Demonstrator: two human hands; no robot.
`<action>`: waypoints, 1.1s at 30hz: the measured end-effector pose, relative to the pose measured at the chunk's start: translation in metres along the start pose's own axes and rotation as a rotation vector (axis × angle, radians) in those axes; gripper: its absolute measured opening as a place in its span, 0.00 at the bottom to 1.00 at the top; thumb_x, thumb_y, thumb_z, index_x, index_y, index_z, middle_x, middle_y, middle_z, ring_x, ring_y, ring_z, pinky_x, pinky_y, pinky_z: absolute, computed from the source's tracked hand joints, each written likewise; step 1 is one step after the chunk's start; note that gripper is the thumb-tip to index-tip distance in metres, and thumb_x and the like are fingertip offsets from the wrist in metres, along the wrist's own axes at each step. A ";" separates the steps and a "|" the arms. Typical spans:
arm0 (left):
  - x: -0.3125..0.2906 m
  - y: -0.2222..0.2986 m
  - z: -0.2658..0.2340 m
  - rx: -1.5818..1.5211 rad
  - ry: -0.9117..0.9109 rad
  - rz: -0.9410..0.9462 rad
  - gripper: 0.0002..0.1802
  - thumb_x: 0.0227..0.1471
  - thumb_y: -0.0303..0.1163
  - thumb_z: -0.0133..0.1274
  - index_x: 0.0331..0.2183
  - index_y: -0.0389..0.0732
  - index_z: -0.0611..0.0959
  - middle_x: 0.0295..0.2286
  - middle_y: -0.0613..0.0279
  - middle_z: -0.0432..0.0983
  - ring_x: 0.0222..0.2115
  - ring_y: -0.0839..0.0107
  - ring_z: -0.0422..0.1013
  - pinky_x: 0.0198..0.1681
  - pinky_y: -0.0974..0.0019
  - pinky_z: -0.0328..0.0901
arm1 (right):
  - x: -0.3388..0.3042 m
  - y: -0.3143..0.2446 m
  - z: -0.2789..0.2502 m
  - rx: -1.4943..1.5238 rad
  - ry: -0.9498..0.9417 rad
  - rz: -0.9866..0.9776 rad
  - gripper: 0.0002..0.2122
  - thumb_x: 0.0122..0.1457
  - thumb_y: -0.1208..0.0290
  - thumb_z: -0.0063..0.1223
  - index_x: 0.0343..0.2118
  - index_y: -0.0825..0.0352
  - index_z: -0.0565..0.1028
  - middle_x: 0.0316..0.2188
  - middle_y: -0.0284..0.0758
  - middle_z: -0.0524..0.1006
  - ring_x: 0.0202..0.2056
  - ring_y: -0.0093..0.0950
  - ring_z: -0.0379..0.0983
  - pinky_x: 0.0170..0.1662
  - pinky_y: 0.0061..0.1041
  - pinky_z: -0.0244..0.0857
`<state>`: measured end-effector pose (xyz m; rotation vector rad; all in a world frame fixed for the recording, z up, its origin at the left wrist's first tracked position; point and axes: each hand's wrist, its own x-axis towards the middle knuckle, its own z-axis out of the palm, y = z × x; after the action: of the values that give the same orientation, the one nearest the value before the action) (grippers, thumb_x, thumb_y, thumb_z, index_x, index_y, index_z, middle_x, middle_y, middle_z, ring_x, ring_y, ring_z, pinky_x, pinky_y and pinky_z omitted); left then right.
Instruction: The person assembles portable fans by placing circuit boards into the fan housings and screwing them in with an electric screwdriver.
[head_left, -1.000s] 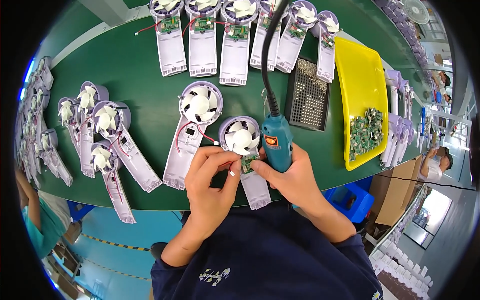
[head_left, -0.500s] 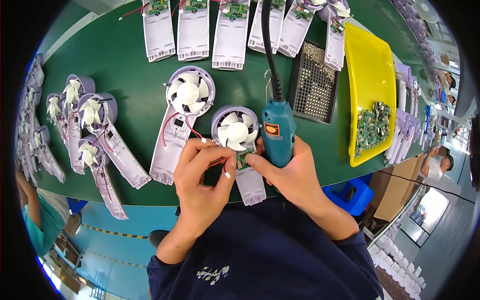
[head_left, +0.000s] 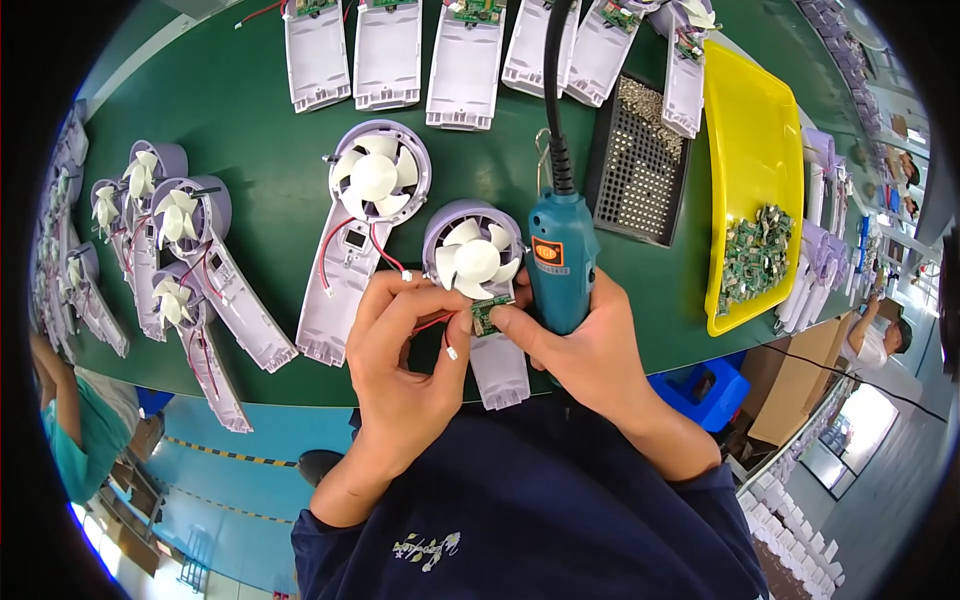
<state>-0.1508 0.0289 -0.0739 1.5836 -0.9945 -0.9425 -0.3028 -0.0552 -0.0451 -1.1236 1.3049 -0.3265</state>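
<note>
In front of me lies a pale lilac fan housing (head_left: 500, 375) with a white fan (head_left: 473, 262) at its round end. A small green circuit board (head_left: 484, 317) sits on it, just below the fan blades. My left hand (head_left: 405, 345) is closed, thumb and fingertips pinched at the board's left edge by the red wires; a white wire plug (head_left: 452, 353) hangs by the thumb. My right hand (head_left: 590, 345) is wrapped round a teal electric screwdriver (head_left: 562, 265), its thumb pressing on the board's right side. The screwdriver's tip is hidden.
Another fan housing (head_left: 325, 290) lies left of the hands, several more farther left. Open housings (head_left: 465, 85) with boards line the far side. A black tray of screws (head_left: 640, 170) and a yellow bin (head_left: 755, 120) holding circuit boards (head_left: 755, 255) stand right. A person (head_left: 85, 440) sits at left.
The view has shifted slightly. Both hands stay at the board with almost the same grip; the screwdriver has moved a little to the right.
</note>
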 end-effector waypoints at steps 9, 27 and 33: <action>-0.001 0.003 0.002 0.031 0.018 0.003 0.08 0.50 0.15 0.58 0.35 0.31 0.80 0.39 0.59 0.67 0.38 0.73 0.73 0.41 0.73 0.70 | 0.000 0.003 0.001 0.034 0.006 -0.028 0.17 0.51 0.71 0.68 0.41 0.69 0.74 0.29 0.32 0.80 0.31 0.19 0.75 0.35 0.22 0.70; -0.004 0.009 -0.001 0.140 -0.046 0.010 0.20 0.40 0.17 0.66 0.40 0.37 0.84 0.37 0.58 0.73 0.31 0.70 0.76 0.35 0.70 0.72 | 0.001 0.005 0.002 -0.021 0.022 -0.069 0.16 0.51 0.72 0.67 0.41 0.69 0.75 0.28 0.33 0.80 0.30 0.20 0.75 0.35 0.23 0.70; -0.001 0.011 0.001 0.087 -0.063 -0.008 0.20 0.43 0.17 0.64 0.41 0.36 0.83 0.39 0.54 0.79 0.34 0.66 0.79 0.36 0.69 0.76 | 0.003 0.008 0.002 0.002 0.029 -0.094 0.16 0.51 0.72 0.67 0.40 0.70 0.75 0.29 0.32 0.80 0.30 0.19 0.75 0.35 0.23 0.70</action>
<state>-0.1535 0.0276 -0.0635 1.6396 -1.0860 -0.9710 -0.3029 -0.0522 -0.0537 -1.1847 1.2795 -0.4151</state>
